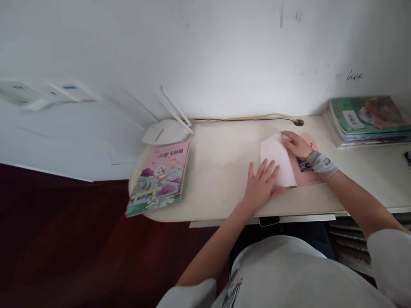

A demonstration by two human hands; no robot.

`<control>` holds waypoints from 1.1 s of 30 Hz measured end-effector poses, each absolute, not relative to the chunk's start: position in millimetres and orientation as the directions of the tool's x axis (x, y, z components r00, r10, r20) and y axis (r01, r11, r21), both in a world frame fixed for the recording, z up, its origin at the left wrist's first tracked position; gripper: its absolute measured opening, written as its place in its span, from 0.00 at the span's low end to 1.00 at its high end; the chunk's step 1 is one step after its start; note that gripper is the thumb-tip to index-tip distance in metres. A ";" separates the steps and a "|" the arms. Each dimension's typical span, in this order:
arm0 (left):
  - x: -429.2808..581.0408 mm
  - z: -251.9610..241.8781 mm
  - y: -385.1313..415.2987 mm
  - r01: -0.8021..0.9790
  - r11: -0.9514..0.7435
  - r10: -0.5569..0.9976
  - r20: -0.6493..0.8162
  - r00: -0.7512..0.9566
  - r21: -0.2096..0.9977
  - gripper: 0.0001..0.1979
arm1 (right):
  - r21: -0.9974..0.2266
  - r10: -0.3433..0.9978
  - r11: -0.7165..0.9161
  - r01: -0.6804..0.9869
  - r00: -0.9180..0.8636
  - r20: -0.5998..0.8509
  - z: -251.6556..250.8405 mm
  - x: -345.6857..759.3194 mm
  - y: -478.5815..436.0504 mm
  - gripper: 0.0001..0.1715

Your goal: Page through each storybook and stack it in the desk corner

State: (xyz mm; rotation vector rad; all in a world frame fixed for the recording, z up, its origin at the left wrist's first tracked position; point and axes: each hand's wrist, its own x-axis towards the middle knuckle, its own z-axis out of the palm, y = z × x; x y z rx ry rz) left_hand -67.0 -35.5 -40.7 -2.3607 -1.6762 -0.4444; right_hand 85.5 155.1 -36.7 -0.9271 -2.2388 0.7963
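1. Lying on the white desk (221, 162), an open pink booklet (274, 149) sits between both hands.
2. Left hand (259, 186) spreads across page edge and desk, grasping nothing; right hand (300, 145) curls at the page top, grip unclear.
3. Router (165, 131) left, book stack (366, 115) right, yellow cable (237, 118) by the pale wall (240, 51).
4. Dark red floor (80, 248) below.

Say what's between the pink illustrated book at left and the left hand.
Only bare white desktop separates the pink illustrated book from the left hand, in the head view.
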 end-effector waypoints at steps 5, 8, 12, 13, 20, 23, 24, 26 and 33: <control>-29.7 -26.9 -27.7 0.884 -0.444 0.832 0.301 0.467 -0.143 0.22 | -0.692 0.726 0.616 0.377 -0.611 0.314 -56.8 69.5 173.2 0.32; -13.4 -28.2 -21.8 0.907 -0.382 0.882 0.222 0.415 -0.179 0.22 | -0.632 0.690 0.672 0.386 -0.636 0.344 -61.8 69.8 170.2 0.31; -8.2 -34.4 -21.3 0.921 -0.339 0.912 0.173 0.372 -0.193 0.22 | -0.519 0.645 0.736 0.435 -0.682 0.343 -61.7 70.4 169.0 0.31; -8.7 -35.6 -22.1 0.922 -0.337 0.913 0.171 0.369 -0.189 0.22 | -0.491 0.639 0.745 0.450 -0.694 0.333 -61.0 70.0 168.7 0.31; -11.0 -38.0 -26.8 0.942 -0.309 0.927 0.181 0.329 -0.130 0.23 | -0.328 0.618 0.775 0.540 -0.756 0.216 -54.4 67.0 159.7 0.35; -9.5 -40.4 -26.8 0.949 -0.291 0.933 0.180 0.310 -0.124 0.23 | -0.312 0.631 0.764 0.565 -0.755 0.177 -53.6 66.7 158.0 0.36; -8.9 -41.7 -26.6 0.951 -0.288 0.936 0.177 0.305 -0.116 0.24 | -0.315 0.635 0.760 0.568 -0.753 0.173 -53.8 66.9 158.6 0.37; -7.8 -44.9 -25.8 0.953 -0.287 0.939 0.169 0.299 -0.094 0.24 | -0.333 0.639 0.755 0.565 -0.748 0.179 -55.0 67.6 160.8 0.37; -10.7 -54.6 -24.8 0.954 -0.292 0.938 0.174 0.300 -0.072 0.25 | -0.336 0.640 0.758 0.558 -0.735 0.223 -58.2 67.3 163.6 0.37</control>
